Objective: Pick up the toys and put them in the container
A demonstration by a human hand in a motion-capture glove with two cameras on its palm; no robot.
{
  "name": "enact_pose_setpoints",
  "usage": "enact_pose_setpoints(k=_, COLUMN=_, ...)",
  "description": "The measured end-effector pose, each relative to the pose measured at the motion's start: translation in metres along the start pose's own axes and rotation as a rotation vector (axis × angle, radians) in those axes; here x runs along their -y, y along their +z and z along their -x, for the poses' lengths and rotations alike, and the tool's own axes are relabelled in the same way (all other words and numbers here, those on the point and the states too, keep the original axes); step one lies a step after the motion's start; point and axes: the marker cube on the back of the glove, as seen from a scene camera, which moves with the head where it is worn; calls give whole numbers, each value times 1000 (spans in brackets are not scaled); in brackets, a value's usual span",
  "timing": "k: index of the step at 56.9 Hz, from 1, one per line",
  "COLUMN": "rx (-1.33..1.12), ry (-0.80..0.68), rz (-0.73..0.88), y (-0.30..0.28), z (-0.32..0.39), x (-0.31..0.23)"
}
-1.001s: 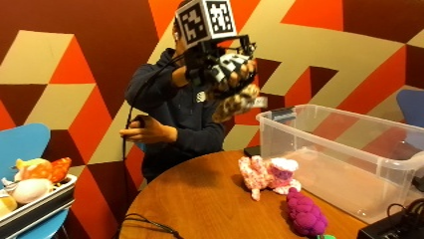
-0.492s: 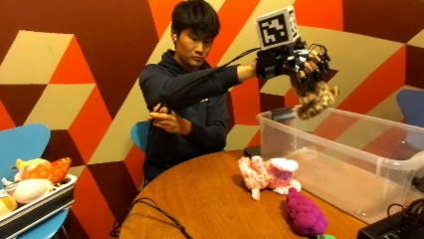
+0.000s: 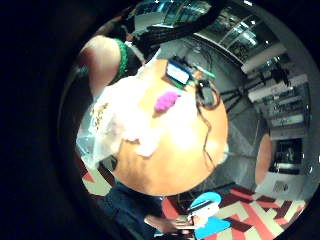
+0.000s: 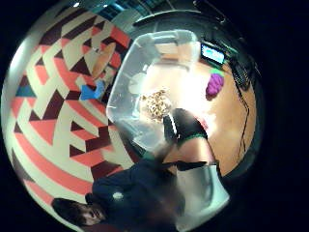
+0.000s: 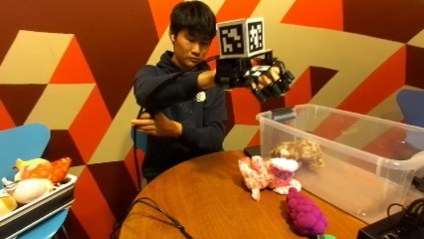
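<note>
In the outside view my gloved right hand (image 5: 265,79) hangs in the air above the near end of the clear plastic container (image 5: 371,164), fingers relaxed and holding nothing. A curly brown plush toy (image 5: 299,152) lies inside the container against its near wall; the thumb side palm view shows the brown toy (image 4: 155,104) on the container's floor below my thumb (image 4: 184,126). On the round wooden table (image 5: 199,199) beside the container stands a pink and white plush toy (image 5: 268,174). A purple grape-shaped toy (image 5: 303,213) lies in front of it, and this purple toy (image 3: 166,101) also shows in the little finger side view.
A blue chair (image 5: 20,144) at the left carries a tray (image 5: 36,211) of several more plush toys. Cables (image 5: 152,214) trail over the table's front edge. A black device (image 5: 391,229) sits at the table's right corner, near a small lit screen (image 4: 212,52).
My hand carried the brown plush toy from in front of the person's face across to above the container and let it go. The toy now lies inside; the hand is empty.
</note>
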Motion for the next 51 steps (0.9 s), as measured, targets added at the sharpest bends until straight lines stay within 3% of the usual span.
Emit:
enact_pose_setpoints(k=11, rx=-49, ry=91, rz=168, y=86, z=-43, x=-13)
enact_pose_setpoints(k=25, rx=29, ry=135, rz=313, y=197, z=-29, x=-23)
enact_pose_setpoints(k=40, rx=-116, ry=74, rz=60, y=233, z=-33, x=-9)
enact_pose_setpoints(k=51, rx=-71, ry=53, rz=18, y=194, z=-49, x=-8)
